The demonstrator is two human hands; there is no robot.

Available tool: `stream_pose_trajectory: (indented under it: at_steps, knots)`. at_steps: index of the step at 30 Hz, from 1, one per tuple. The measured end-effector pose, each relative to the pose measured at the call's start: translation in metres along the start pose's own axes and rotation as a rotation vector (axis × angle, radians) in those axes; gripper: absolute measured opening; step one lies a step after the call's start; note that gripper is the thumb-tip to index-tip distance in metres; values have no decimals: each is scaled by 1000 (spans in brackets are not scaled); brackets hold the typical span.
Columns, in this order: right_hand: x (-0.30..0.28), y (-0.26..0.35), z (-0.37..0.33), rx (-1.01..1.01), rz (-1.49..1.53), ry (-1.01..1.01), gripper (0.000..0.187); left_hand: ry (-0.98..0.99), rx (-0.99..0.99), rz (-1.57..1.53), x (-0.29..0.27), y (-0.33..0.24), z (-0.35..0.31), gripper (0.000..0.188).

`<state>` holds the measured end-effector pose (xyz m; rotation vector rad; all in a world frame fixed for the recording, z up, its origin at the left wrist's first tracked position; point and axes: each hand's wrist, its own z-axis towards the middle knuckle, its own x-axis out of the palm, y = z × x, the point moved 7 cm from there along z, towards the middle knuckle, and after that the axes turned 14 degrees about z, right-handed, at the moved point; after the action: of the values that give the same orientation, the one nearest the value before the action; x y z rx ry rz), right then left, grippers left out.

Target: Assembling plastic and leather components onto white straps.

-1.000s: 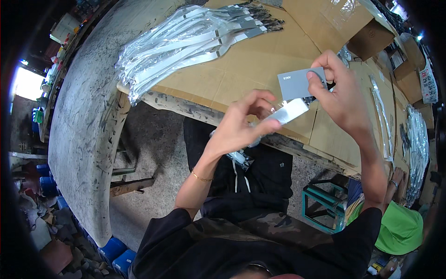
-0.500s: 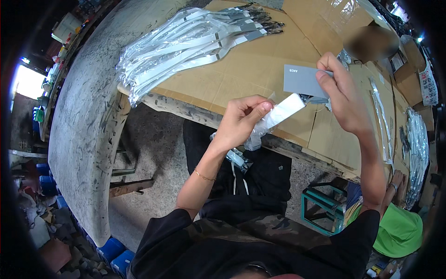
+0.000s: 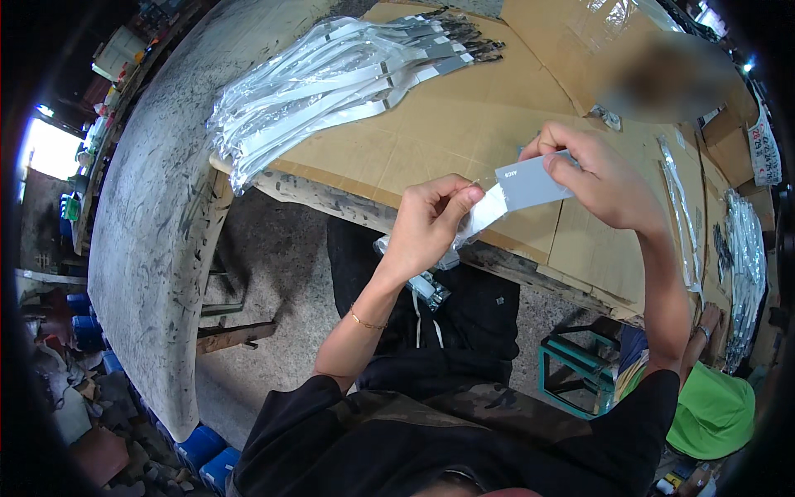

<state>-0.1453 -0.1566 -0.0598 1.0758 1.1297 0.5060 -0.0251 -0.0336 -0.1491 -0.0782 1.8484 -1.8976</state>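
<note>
My left hand (image 3: 421, 225) pinches a flat white strip (image 3: 489, 210) in see-through plastic between thumb and fingers, above the table's near edge. Fingers of my right hand (image 3: 609, 180) are closed on a grey rectangular card (image 3: 528, 184) with small print in one corner. The card's left end lies against the upper end of the white strip; whether they are joined I cannot tell. Crumpled see-through plastic hangs below my left hand. Farther off to the left lies a large bundle of plastic-wrapped white strips (image 3: 331, 79) with grey and black ends.
Flat cardboard (image 3: 431, 132) covers the table. More wrapped strips (image 3: 743, 273) lie at the far right. A person in bright green (image 3: 714, 410) is at the lower right, beside a green stool (image 3: 571, 377). Another, blurred figure shows at upper right. Blue containers (image 3: 203, 447) stand lower left.
My right hand has moved left and tilted the grey card, bringing it over the end of the white strip. My left hand has barely shifted and keeps its pinch.
</note>
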Motion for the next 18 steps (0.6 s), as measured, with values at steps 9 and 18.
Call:
stream_pose_trajectory:
  at_steps: [9,18]
  knots:
    - [16,-29,18,61,253,272,20,-116,-34,-119,6,18,-10,21]
    - [36,-35,25,156,227,509,21,-124,-75,-203,15,32,-20,21]
